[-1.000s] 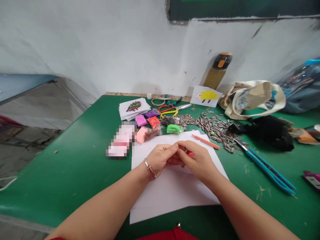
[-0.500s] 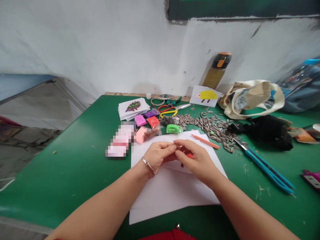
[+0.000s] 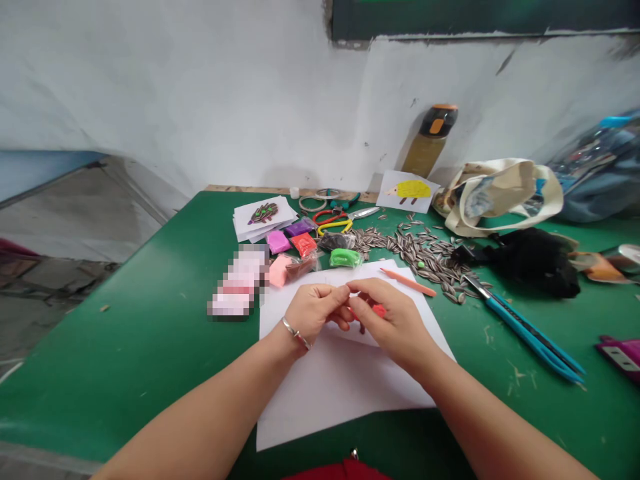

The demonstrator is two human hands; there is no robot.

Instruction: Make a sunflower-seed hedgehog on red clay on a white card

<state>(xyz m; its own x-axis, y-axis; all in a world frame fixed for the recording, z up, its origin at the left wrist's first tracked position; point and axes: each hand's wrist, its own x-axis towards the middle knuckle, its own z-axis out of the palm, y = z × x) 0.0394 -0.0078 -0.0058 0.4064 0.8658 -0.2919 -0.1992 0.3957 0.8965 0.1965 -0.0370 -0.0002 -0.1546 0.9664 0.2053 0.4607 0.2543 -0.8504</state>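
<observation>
Together, the left hand point(image 3: 315, 315) and right hand point(image 3: 397, 323) meet over white paper point(image 3: 340, 400). Their fingers point(image 3: 330, 293) pinch one small red lump point(image 3: 375, 311), probably clay.

Scattered sunflower seeds point(image 3: 425, 247), yellow hedgehog drawing point(image 3: 413, 191), canvas tote bag point(image 3: 525, 183), leaning water bottle point(image 3: 429, 133)

- The left forearm point(image 3: 200, 420) and right forearm point(image 3: 500, 427) were bare all the way to the lower edge of the view, smooth and slim, with no marks showing.
- The left hand point(image 3: 315, 313) wore a thin, silvery metal bracelet point(image 3: 295, 333) at the wrist, a fine band with a slightly thicker section.
- The right hand point(image 3: 395, 327) wore nothing at the wrist.
- A strip of a red garment point(image 3: 340, 473) showed at the bottom edge, with a small metal fitting point(image 3: 355, 455) on top of it.
</observation>
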